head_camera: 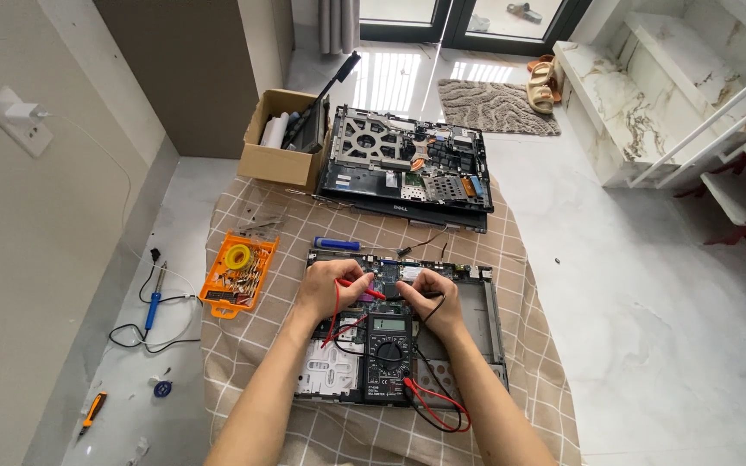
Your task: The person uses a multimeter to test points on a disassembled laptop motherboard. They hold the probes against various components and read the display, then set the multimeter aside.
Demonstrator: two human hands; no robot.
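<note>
The left hand (pixel 328 289) is pinched narrow around a red probe (pixel 368 290), its tip pointing toward 3 o'clock onto the board of an opened laptop (pixel 477 319) that lies on a checked cloth (pixel 528 259) spread over the floor. The right hand (pixel 432 293) is likewise closed tight on a black probe (pixel 407 296), tip toward 9 o'clock, so the two tips sit just beside each other over the board, between the hands. At 6 o'clock of the hands a black multimeter (pixel 388 356) rests on the laptop, its red and black leads (pixel 438 412) looping off its lower edge toward 5 o'clock and back up to the hands. At 9 o'clock of the left hand an orange tray (pixel 218 298) sits at the cloth's edge, holding a yellow spool (pixel 237 256) and a jumble of small bits too fine to tell apart. At 12 o'clock a blue screwdriver (pixel 337 244) lies on the cloth, and beyond it a second stripped laptop (pixel 407 168) shows its insides. Touching its left side, a cardboard box (pixel 278 160) holds white rolls and dark flat parts standing upright. On the bare floor at 8 o'clock lies a blue soldering iron (pixel 154 302) with its cable, and an orange cutter (pixel 93 408) farther toward 7 o'clock.
</note>
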